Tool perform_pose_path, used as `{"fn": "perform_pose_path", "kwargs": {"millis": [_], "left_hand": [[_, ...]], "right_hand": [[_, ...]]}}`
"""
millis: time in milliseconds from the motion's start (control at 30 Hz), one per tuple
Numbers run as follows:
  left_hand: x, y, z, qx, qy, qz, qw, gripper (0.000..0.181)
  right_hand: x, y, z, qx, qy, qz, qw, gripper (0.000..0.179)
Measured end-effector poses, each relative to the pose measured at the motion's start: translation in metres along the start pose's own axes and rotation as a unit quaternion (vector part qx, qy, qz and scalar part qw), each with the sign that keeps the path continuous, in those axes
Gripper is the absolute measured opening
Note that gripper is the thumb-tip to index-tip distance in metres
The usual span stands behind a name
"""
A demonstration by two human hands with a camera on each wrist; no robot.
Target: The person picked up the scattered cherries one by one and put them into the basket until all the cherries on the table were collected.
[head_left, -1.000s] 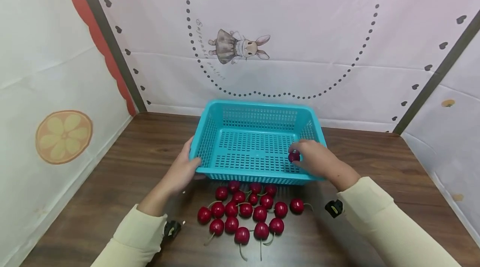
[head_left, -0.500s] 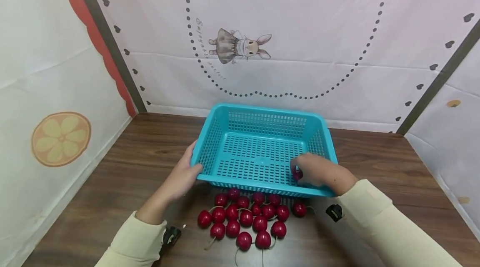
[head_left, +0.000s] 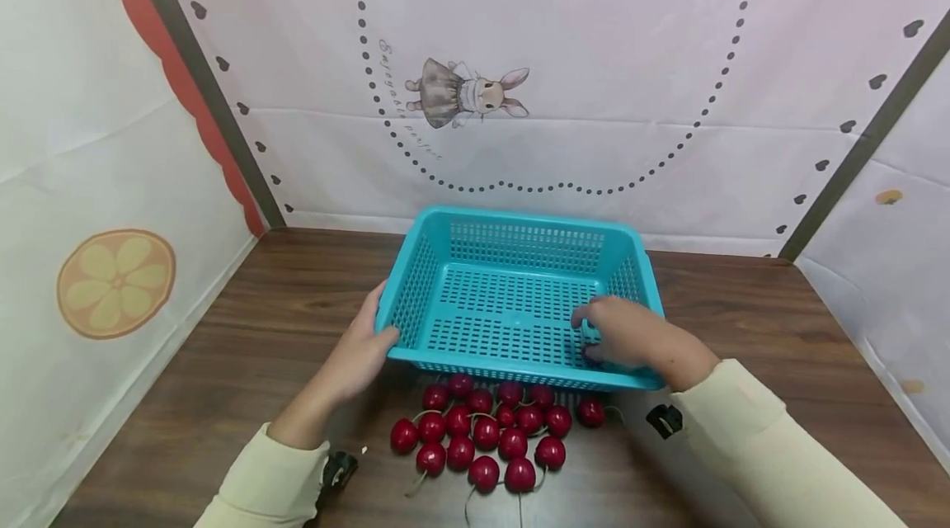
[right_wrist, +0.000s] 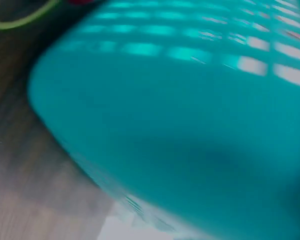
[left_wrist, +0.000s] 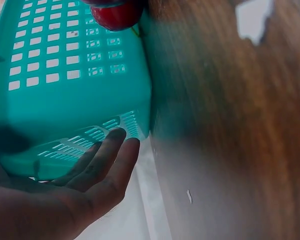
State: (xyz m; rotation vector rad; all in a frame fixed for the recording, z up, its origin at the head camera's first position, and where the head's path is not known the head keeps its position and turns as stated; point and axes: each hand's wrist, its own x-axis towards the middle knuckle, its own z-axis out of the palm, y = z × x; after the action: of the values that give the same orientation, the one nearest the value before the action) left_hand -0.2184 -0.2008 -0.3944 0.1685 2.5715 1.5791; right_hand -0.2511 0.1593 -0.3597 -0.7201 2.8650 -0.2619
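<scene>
Beyond both grips rises the pale printed cloth (head_left: 594,58), and beneath them runs the dark wooden counter (head_left: 742,313). Right between the grips, here's the blue basket (head_left: 527,213)! Left grip (head_left: 359,355): thumb over the rim, fingers against the outside, pinching the basket's left end. Right grip (head_left: 631,334): it's inside the near right corner, thumb and forefinger parted, basket showing in the gap. Now the fruit: nearer the person than either grip, red cherries (head_left: 486,434) crowd the counter along the basket's near side, several stems showing. One outlying cherry (head_left: 590,412) sits just below the right grip. And by that grip's thumb, a dark cherry (head_left: 591,353), mostly hidden; touching or not, I can't call it. Tiny white scrap (head_left: 364,450) on the near side of the left grip.
</scene>
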Motion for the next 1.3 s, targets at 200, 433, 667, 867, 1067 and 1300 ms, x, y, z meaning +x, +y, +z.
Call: {"fn": "perform_pose_path", "kwargs": {"millis": [200, 433, 667, 867, 1067, 1300], "left_hand": [[0.002, -0.003, 0.001, 0.011, 0.009, -0.012, 0.9998, 0.071], [0.003, -0.001, 0.0, 0.022, 0.008, -0.005, 0.9997, 0.073], [0.004, -0.001, 0.005, 0.029, 0.008, -0.003, 0.9995, 0.072], [0.002, 0.003, 0.01, 0.028, 0.002, -0.008, 0.9996, 0.073], [0.001, 0.01, 0.006, 0.05, 0.005, 0.007, 0.9987, 0.069], [-0.012, 0.007, -0.014, 0.122, 0.01, 0.018, 0.9923, 0.062]], "right_hand": [[-0.033, 0.017, -0.006, 0.142, 0.262, -0.005, 0.9544, 0.032], [-0.057, 0.052, 0.022, 0.531, 0.267, 0.092, 0.7992, 0.059], [-0.052, 0.062, 0.062, 0.709, 0.139, 0.066, 0.6881, 0.068], [-0.052, 0.056, 0.072, 0.741, 0.112, 0.023, 0.6613, 0.072], [-0.053, 0.055, 0.076, 0.751, 0.122, -0.02, 0.6484, 0.066], [-0.054, 0.058, 0.082, 0.749, 0.127, -0.034, 0.6499, 0.064]]}}
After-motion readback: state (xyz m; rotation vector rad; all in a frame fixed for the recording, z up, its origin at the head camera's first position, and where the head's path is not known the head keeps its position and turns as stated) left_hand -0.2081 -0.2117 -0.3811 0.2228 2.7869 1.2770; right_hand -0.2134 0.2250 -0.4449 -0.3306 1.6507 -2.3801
